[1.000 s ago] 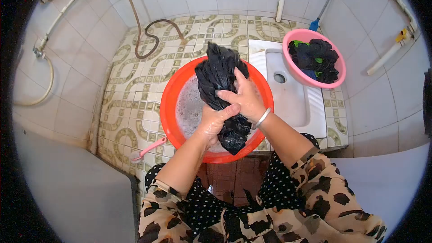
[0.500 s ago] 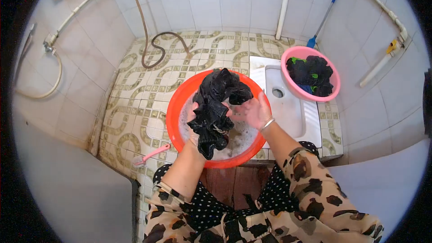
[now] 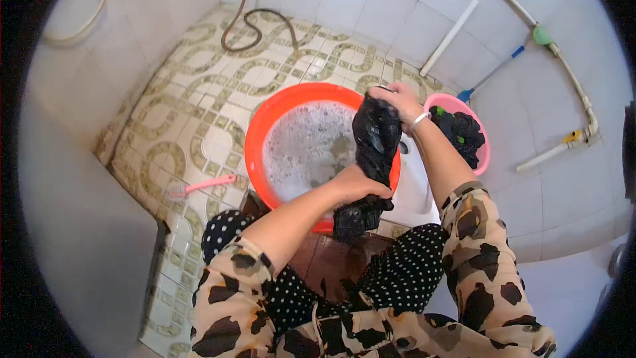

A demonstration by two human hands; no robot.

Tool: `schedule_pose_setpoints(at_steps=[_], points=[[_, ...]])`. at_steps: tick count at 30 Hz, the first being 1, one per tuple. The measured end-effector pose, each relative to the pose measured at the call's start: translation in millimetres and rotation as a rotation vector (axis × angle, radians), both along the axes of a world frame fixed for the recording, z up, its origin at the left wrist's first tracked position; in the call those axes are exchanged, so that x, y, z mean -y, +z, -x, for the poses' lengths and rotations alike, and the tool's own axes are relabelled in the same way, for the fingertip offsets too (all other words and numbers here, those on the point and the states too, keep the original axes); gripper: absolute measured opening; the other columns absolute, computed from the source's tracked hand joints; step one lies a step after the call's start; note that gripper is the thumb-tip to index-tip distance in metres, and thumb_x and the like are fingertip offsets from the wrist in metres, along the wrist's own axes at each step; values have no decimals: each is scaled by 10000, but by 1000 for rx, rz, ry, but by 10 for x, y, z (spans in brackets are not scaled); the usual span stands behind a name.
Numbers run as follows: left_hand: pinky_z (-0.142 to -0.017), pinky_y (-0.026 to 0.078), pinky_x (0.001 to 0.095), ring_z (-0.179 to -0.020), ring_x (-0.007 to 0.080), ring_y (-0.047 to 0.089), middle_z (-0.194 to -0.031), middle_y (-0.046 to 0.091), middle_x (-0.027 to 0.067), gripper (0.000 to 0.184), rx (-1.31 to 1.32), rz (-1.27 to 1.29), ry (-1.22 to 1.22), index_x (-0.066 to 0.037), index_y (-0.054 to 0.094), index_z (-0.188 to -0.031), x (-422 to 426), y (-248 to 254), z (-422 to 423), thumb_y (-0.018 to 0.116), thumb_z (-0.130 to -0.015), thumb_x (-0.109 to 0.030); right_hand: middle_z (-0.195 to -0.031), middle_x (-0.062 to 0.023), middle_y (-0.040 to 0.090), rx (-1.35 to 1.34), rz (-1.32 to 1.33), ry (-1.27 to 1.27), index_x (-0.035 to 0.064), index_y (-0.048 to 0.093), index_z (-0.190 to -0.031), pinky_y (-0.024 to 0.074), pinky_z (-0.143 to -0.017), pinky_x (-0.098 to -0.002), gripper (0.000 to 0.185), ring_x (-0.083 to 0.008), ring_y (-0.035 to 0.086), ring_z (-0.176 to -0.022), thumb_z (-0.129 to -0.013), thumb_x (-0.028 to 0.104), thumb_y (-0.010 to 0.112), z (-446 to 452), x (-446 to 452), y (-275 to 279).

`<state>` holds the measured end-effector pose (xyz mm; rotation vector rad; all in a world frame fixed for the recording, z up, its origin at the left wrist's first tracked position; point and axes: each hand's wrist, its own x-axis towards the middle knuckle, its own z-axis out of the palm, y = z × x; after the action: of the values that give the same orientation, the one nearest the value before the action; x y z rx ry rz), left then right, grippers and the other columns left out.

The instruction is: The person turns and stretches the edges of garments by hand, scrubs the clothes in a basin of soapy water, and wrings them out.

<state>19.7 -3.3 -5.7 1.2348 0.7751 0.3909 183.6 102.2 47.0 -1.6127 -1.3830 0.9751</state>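
A wet black cloth (image 3: 376, 136) hangs between my two hands over the right side of a red basin (image 3: 257, 139). My left hand (image 3: 361, 184) is closed round its lower part, and a bunched end hangs past the basin's near rim. Higher up, my right hand (image 3: 399, 103), with a silver bangle at the wrist, grips the cloth's top end. Foamy grey water (image 3: 308, 149) fills the basin.
A pink basin (image 3: 488, 149) of dark and green clothes stands at the right, by a white squat toilet (image 3: 414, 185). A pink brush (image 3: 209, 184) lies on the tiles at left. Behind are a brown hose (image 3: 255, 45) and a blue-handled tool (image 3: 493, 73).
The cloth has moved right, from the basin's middle to its right edge. My right hand, open half a second ago, has closed on its top. The view has turned.
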Motion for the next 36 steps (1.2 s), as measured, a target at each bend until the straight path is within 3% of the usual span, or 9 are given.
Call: schedule_pose_setpoints(at_steps=[5,11,13,18,19,24,29,33,36], points=[[-775,478,340,-869,286,609,-896,627,198,534,-667,-468,-298,17,646,-852,-4,-258,-144,726,-520,-394,-858,-208,606,1130,-90,173,-2,619,-866,461,-798,-396,500,-346,570,-888,-589,406,701,648,176,-349],[-809,472,368,-946,307,582,-1045,578,220,644,-761,-504,-247,65,603,-963,18,-102,83,753,-514,-371,-822,-257,608,1055,95,186,-36,626,-839,467,-773,-377,590,-371,595,-815,-610,507,623,365,40,-425],[-705,488,345,-753,256,620,-825,633,182,542,-666,-589,-185,14,631,-855,-58,-122,166,776,-493,-363,-859,-224,622,1034,230,209,-17,621,-881,485,-712,-378,586,-321,616,-786,-644,519,618,206,-64,-131],[-735,451,280,-802,165,560,-890,592,74,614,189,-109,-119,-10,491,-1072,-205,273,478,746,-557,-228,-925,-104,620,-603,208,257,28,557,-996,518,-639,-284,424,-222,625,-726,-851,417,473,-638,153,149],[-738,451,286,-811,167,558,-900,592,80,576,363,120,-151,-14,499,-1066,-232,312,503,726,-573,-205,-1064,-134,577,-961,161,341,29,540,-1032,499,-759,-385,489,-259,600,-876,-855,473,438,-898,98,-90],[-655,464,314,-769,238,543,-906,547,131,673,783,515,-178,-17,457,-1160,-337,-365,298,640,-636,-398,-1265,-145,437,-1656,-173,409,19,426,-1224,264,-1009,-483,812,-312,395,-1176,-760,684,379,-31,607,-536],[-578,468,310,-778,241,549,-919,557,144,621,1287,823,-503,-78,474,-1162,-194,4,280,616,-678,-440,-1196,-133,501,-1420,-397,395,15,457,-1201,348,-963,-453,791,-289,476,-1101,-750,665,433,74,312,-276],[-642,469,316,-764,178,567,-880,589,66,400,649,676,61,-45,581,-995,-206,301,360,620,-764,-368,-948,-109,625,-867,145,287,9,559,-1035,474,-813,-397,490,-226,599,-886,-797,437,545,-316,71,252],[-690,457,303,-709,189,586,-846,616,83,435,378,16,156,-6,582,-992,-169,147,119,647,-748,-360,-910,-85,618,-241,120,284,16,583,-991,469,-755,-320,413,-177,588,-813,-759,356,621,-164,-14,397]])
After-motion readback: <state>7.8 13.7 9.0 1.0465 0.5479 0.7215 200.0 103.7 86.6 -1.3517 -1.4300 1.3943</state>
